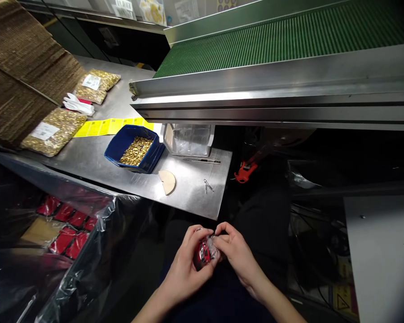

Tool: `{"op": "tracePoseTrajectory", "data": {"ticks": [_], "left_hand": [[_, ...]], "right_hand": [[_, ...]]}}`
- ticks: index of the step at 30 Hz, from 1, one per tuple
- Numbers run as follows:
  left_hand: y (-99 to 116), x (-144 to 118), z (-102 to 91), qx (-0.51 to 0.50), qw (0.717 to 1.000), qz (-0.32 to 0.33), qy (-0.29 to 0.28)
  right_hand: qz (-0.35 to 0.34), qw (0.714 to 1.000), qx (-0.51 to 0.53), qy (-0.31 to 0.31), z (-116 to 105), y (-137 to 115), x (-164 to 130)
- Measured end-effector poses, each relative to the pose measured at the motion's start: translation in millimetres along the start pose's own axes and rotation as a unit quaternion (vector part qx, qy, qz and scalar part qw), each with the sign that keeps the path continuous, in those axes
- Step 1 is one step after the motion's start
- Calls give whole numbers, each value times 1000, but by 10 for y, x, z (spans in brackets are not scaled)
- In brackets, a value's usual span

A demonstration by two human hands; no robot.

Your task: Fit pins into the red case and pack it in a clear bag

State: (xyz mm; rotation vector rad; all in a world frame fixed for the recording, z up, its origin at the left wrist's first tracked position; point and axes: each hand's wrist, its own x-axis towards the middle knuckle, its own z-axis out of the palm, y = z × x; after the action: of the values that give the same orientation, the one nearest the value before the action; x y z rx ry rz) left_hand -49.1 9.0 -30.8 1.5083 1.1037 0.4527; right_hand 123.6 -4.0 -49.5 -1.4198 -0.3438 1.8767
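Observation:
Over my lap, my left hand (193, 255) is wrapped round a small red and black part (204, 251) with clear plastic film about it. My right hand (234, 249) pinches the crinkled clear film (214, 246) at the part's right side. Fingers cover much of the part, so its exact kind does not show. Beyond my hands, on the metal table (195, 202), are a half-round pale wooden piece (169, 182) and a small metal tool (208, 185) with thin legs.
A blue bin (112, 154) holds small brass-coloured pieces, with a clear bin (191, 139) beside it. Bags of brass pieces (59, 130) lie left. A green conveyor (256, 45) crosses above. Red wrapped parts (63, 240) sit in a plastic-lined box at lower left. An orange-handled tool (245, 172) hangs under the conveyor.

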Motion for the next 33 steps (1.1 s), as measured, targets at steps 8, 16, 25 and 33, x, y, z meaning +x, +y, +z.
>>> {"op": "tracePoseTrajectory", "data": {"ticks": [8,16,25,33], "left_hand": [[-25,37,-50,-44,999,-2,-18],[-129,70,-61,-101,994,13,-50],[-136,19,32,-219,975,-25,-4],[-41,-27,-16,-205,978,-31,-36]], "right_hand": [[108,983,109,-105,-76,-40,-46],[-98,958,-268,-14,-81,-195,-173],[69,992,-64,-84,49,-62,-170],[138,987,-31,-74,64,81,-127]]}}
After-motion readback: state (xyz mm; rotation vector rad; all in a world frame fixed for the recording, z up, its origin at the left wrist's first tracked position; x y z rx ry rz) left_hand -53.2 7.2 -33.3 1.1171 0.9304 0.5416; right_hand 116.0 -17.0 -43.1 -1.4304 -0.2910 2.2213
